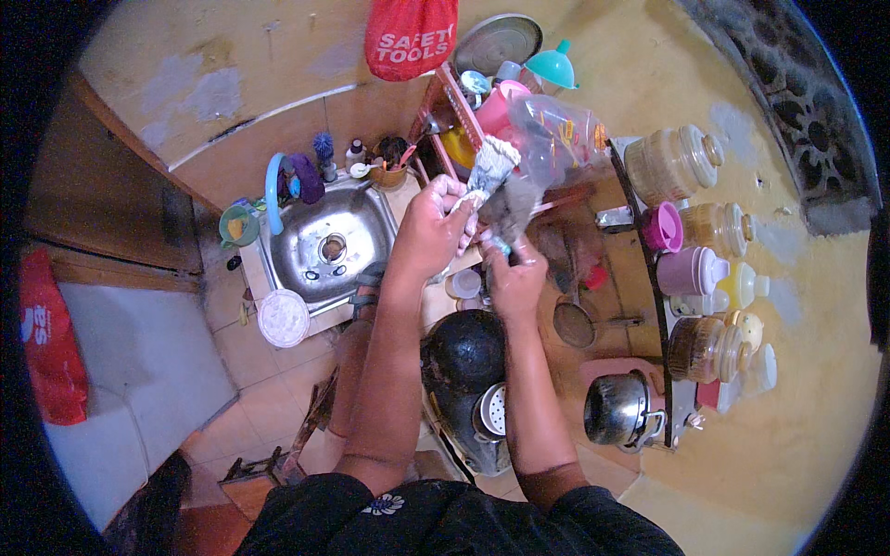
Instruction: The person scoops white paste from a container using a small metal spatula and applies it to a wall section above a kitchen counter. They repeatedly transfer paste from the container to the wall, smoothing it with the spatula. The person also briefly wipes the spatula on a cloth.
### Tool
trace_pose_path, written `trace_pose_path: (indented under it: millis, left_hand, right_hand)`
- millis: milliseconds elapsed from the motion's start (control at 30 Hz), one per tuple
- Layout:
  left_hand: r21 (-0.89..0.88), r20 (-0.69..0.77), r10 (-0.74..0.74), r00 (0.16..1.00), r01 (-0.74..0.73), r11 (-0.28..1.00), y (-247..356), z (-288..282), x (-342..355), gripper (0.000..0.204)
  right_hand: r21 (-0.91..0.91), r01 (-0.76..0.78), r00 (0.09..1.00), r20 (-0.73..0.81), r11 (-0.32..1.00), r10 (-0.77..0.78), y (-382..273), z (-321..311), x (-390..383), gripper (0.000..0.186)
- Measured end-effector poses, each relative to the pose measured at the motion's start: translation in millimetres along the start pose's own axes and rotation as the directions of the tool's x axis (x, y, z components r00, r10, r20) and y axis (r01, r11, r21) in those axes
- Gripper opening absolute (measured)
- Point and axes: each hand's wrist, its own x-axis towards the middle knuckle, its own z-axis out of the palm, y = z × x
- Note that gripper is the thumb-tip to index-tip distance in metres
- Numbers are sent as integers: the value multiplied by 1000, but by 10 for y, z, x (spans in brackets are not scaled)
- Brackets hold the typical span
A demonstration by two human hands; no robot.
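Observation:
Both my hands are raised in front of me, between the sink and the wall shelf. My left hand (pixel 436 227) is closed around a crumpled whitish rag (pixel 493 165), whose loose end sticks out above the fingers. Close beside it, my right hand (pixel 516 276) grips a wide, grey, flat-bladed knife (pixel 513 206) by its handle, where a bit of teal shows. The blade points up and away from me, next to the rag. The handle is mostly hidden by my fingers.
At left is a steel sink (pixel 306 236) with a round white lid (pixel 284 318) at its near corner. Below my hands sits a black wok (pixel 464 350). Jars (pixel 672 165) line the right shelf, and a steel pot (pixel 619 408) hangs near its lower end. A red bag (pixel 411 39) hangs ahead.

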Motion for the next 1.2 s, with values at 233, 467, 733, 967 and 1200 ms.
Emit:
trace_pose_path:
  millis: [233,467,733,967,1200]
  left_hand:
    - [40,84,-27,996,24,999,22,66,-49,13]
    - [175,184,-183,966,151,973,0,164,-146,12]
    - [197,141,-148,979,119,973,-96,226,-191,18]
    - [233,116,-94,989,65,970,-133,286,-220,20]
    - [246,108,-88,990,59,967,-128,262,-262,16]
  right_hand:
    - [250,-238,966,-44,939,256,199,-166,-70,18]
    - [444,-213,974,25,870,226,96,-196,110,21]
    - [248,-77,994,-51,966,92,56,-192,39,23]
    - [251,-120,986,-86,960,145,119,-220,-128,21]
    - [246,-162,980,-72,956,185,93,-196,-206,23]
